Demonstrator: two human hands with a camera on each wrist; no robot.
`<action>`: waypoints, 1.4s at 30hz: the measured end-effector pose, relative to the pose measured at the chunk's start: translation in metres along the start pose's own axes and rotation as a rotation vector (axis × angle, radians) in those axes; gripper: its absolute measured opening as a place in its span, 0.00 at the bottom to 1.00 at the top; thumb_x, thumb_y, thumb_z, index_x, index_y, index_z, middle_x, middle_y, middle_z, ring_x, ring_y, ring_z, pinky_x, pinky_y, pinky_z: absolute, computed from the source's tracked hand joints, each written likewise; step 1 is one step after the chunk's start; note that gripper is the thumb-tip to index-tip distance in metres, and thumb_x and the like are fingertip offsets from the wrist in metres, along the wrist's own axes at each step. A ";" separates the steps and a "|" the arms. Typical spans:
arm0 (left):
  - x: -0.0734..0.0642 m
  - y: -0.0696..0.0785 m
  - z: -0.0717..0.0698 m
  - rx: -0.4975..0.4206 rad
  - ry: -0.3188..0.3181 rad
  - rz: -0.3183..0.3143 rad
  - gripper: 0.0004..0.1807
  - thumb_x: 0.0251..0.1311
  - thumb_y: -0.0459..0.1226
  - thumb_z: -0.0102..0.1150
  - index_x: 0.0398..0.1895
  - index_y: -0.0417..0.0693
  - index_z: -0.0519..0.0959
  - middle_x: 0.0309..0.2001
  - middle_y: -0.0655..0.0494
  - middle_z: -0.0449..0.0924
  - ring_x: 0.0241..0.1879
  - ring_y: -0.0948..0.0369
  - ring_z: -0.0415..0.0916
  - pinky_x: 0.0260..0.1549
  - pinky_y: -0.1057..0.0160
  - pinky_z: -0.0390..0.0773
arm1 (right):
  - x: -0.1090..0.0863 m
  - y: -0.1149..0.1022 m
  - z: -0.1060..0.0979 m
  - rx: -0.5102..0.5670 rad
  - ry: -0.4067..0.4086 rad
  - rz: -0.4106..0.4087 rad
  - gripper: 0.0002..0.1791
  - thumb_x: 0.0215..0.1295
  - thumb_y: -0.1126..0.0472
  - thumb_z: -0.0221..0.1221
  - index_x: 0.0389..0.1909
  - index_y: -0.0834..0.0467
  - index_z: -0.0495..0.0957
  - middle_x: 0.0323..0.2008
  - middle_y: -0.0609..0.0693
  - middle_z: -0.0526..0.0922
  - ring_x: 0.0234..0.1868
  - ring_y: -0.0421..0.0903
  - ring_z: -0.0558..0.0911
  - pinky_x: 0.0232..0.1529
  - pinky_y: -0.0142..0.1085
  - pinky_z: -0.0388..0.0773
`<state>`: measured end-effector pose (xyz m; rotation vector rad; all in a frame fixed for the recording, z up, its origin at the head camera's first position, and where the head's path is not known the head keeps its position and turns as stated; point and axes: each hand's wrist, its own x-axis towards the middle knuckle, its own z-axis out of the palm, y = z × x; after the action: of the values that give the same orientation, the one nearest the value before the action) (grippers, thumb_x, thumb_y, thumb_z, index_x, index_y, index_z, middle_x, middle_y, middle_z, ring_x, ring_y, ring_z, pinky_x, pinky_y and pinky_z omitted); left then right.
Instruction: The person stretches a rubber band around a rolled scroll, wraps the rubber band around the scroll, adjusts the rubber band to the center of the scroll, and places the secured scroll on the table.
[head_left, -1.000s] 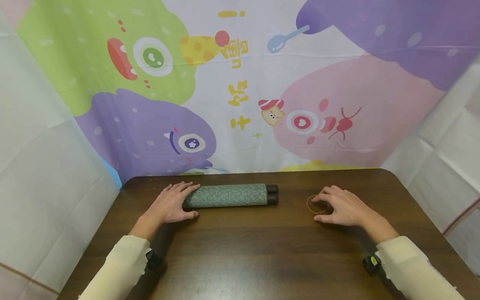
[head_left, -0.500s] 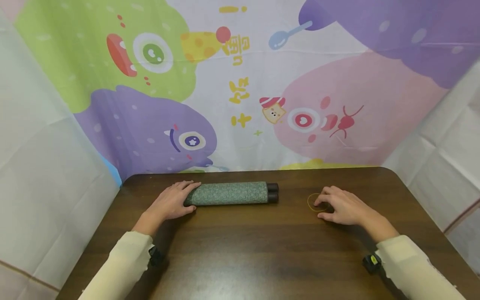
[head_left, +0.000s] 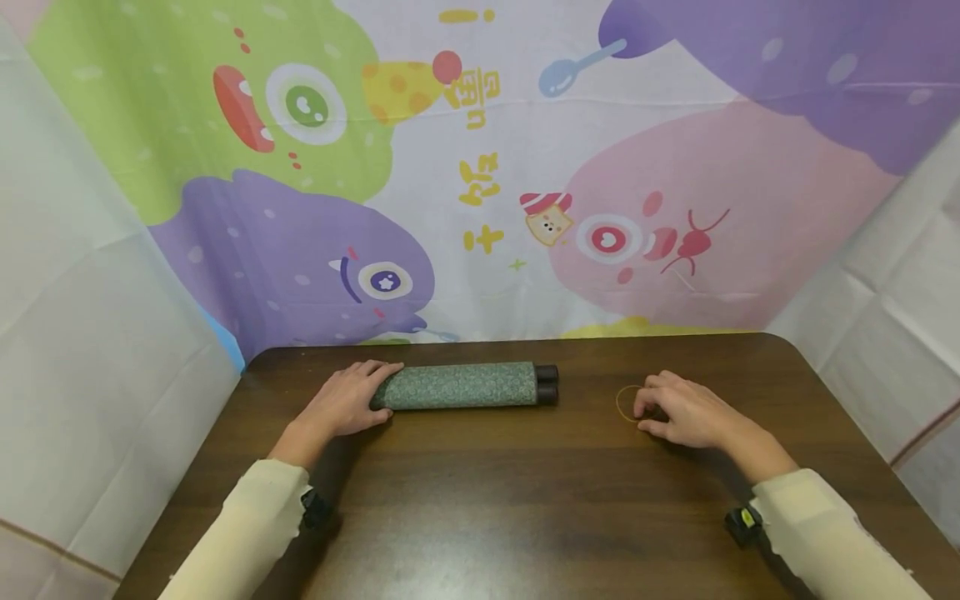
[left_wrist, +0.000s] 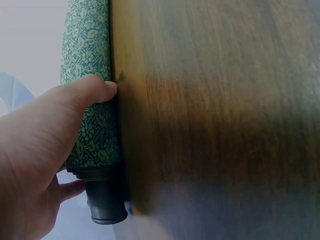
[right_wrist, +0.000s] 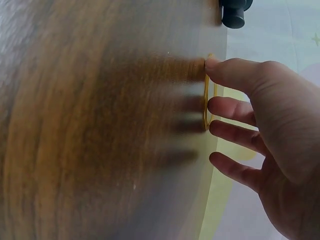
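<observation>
A rolled scroll (head_left: 457,386) in green floral-patterned cloth, with black knobs at its ends, lies crosswise near the table's back edge. My left hand (head_left: 347,402) grips its left end, thumb on the near side and fingers over the top. In the left wrist view, the thumb lies across the green cloth (left_wrist: 90,132) just above a black knob (left_wrist: 106,200). Further right, a thin yellow rubber band (head_left: 619,405) forms a loop on the table. My right hand (head_left: 686,410) pinches the band's right side between thumb and fingertips; the index finger is hidden in the right wrist view.
The brown wooden table (head_left: 480,500) ends at a cartoon-printed curtain (head_left: 487,300) at the back. White cloth walls (head_left: 97,292) stand at both sides. A black wrist camera (head_left: 744,527) sits at each cuff.
The right thumb and fingers have drawn together at the rubber band, which has barely shifted. My left hand keeps its grip on the scroll. The head view has tilted slightly.
</observation>
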<state>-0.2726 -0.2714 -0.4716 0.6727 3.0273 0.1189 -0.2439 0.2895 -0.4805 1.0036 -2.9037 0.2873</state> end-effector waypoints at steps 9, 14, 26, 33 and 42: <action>0.003 0.002 0.001 -0.007 -0.029 -0.032 0.45 0.70 0.47 0.72 0.88 0.49 0.67 0.80 0.35 0.75 0.79 0.31 0.73 0.74 0.25 0.73 | 0.003 0.000 0.000 0.012 0.011 -0.014 0.14 0.67 0.59 0.77 0.31 0.41 0.82 0.33 0.36 0.77 0.40 0.37 0.70 0.39 0.35 0.73; 0.006 0.002 0.000 0.001 -0.044 -0.046 0.47 0.67 0.47 0.71 0.88 0.49 0.66 0.79 0.35 0.75 0.78 0.32 0.73 0.73 0.26 0.74 | 0.004 0.000 0.000 0.015 0.006 0.002 0.15 0.68 0.59 0.77 0.30 0.41 0.81 0.32 0.36 0.75 0.40 0.37 0.69 0.39 0.35 0.72; 0.018 0.009 0.002 -0.002 -0.084 -0.117 0.48 0.63 0.49 0.73 0.86 0.48 0.67 0.78 0.36 0.73 0.77 0.34 0.71 0.70 0.24 0.71 | 0.006 -0.001 0.000 0.017 -0.013 0.014 0.14 0.70 0.57 0.76 0.30 0.42 0.81 0.33 0.36 0.76 0.40 0.37 0.70 0.39 0.36 0.72; 0.024 0.013 0.003 -0.001 -0.098 -0.144 0.48 0.62 0.49 0.77 0.84 0.48 0.68 0.78 0.36 0.73 0.76 0.33 0.70 0.69 0.21 0.70 | 0.005 -0.002 0.002 0.024 -0.012 0.017 0.13 0.70 0.57 0.76 0.30 0.42 0.81 0.32 0.36 0.75 0.40 0.37 0.69 0.38 0.35 0.71; 0.028 0.013 0.002 0.003 -0.092 -0.154 0.48 0.61 0.50 0.78 0.83 0.49 0.69 0.78 0.37 0.73 0.77 0.32 0.69 0.70 0.20 0.69 | 0.004 -0.002 0.002 0.021 0.008 0.018 0.14 0.69 0.59 0.76 0.29 0.42 0.81 0.32 0.36 0.75 0.40 0.37 0.69 0.39 0.35 0.71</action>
<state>-0.2918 -0.2477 -0.4733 0.4296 2.9770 0.0769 -0.2457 0.2847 -0.4813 0.9772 -2.9101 0.3229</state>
